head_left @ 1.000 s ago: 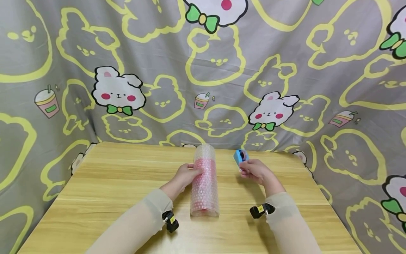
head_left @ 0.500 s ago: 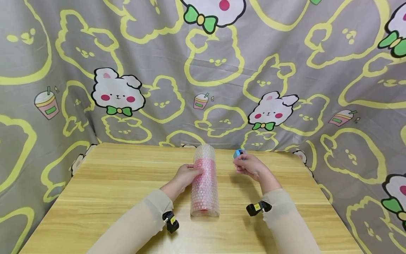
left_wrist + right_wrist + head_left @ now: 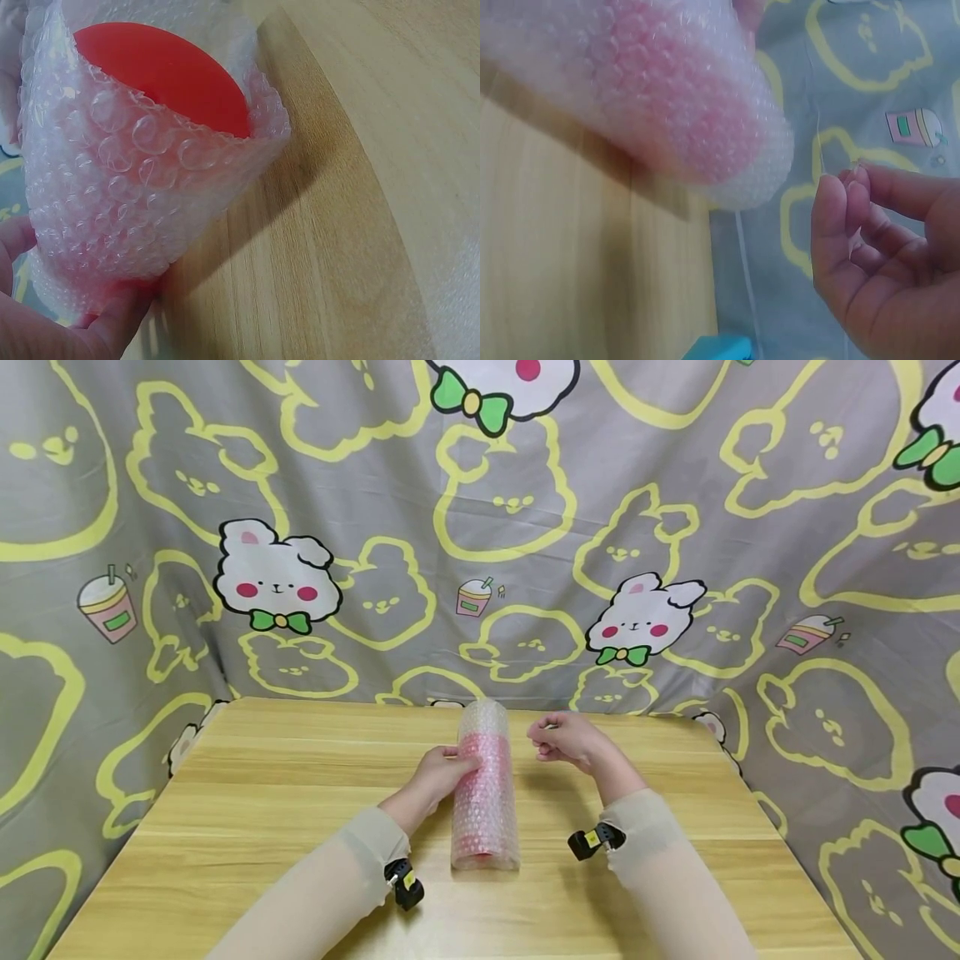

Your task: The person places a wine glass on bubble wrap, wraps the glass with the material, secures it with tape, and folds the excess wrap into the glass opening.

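Note:
A long red object with a rounded end (image 3: 169,71) lies rolled in clear bubble wrap (image 3: 486,802) at the middle of the table. My left hand (image 3: 437,774) holds the roll's left side, thumb on top. In the left wrist view, the near end of the wrap gapes around the red end. To the right of the roll, raised and apart from it, my right hand (image 3: 572,741) pinches what looks like a thin strip of clear tape (image 3: 820,146), barely visible. A blue tape dispenser (image 3: 718,348) shows at the bottom of the right wrist view; in the head view my right hand hides it.
The wooden table (image 3: 285,760) runs back to a grey patterned curtain (image 3: 390,485), which also hangs along both sides. A small black camera (image 3: 405,885) is strapped to my left wrist, another camera (image 3: 588,842) to my right.
My right hand has moved left from the blue tape dispenser toward the roll, its fingertips pinched together. The left hand and the bubble-wrapped roll have stayed in place.

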Demonstrator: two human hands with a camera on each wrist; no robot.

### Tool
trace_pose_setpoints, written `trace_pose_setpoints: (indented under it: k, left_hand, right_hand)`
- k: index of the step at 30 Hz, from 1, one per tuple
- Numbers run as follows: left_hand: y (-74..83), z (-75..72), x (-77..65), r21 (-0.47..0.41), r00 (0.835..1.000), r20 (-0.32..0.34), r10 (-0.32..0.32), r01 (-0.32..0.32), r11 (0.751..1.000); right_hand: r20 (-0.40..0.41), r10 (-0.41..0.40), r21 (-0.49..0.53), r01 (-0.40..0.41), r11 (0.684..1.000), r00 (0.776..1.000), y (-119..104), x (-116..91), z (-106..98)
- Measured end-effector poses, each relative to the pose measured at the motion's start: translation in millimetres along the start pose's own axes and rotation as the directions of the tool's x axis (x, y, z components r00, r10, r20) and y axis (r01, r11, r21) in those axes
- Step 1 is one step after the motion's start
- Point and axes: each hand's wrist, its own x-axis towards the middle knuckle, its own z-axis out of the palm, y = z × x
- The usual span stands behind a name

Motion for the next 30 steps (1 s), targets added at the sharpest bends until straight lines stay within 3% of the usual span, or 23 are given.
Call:
trace_pose_setpoints:
  k: [14, 22, 30]
  left_hand:
    - [0.0, 1.8, 0.0, -0.008, 1.0, 0.003, 0.021, -0.021, 1.0]
    - [0.1, 2.9, 0.3, -0.007, 1.0, 0.0, 0.024, -0.024, 1.0]
    - [0.2, 3.6, 0.7, 0.009, 1.0, 0.002, 0.013, -0.013, 1.0]
  right_hand:
    - [0.098, -0.086, -0.148, 0.1, 0.984, 0.991, -6.9, 13.5, 32.0]
    - [0.152, -0.144, -0.228, 0.176, 0.958, 0.978, -5.7, 21.4, 38.0]
    - [0.225, -0.228, -0.296, 0.29, 0.91, 0.947, -7.3, 24.5, 42.7]
